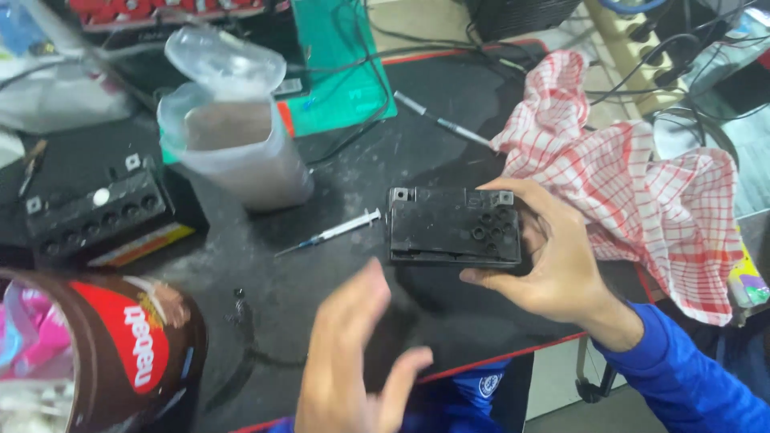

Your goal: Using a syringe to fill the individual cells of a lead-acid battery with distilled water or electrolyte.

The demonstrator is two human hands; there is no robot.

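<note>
black battery [453, 226] in right hand [553, 261]

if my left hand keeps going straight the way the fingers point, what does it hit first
Probably the syringe. The left hand is open, blurred, fingers pointing up and away over bare dark mat. The small black battery, gripped by the right hand, sits just right of that line. Height is unclear.
</note>
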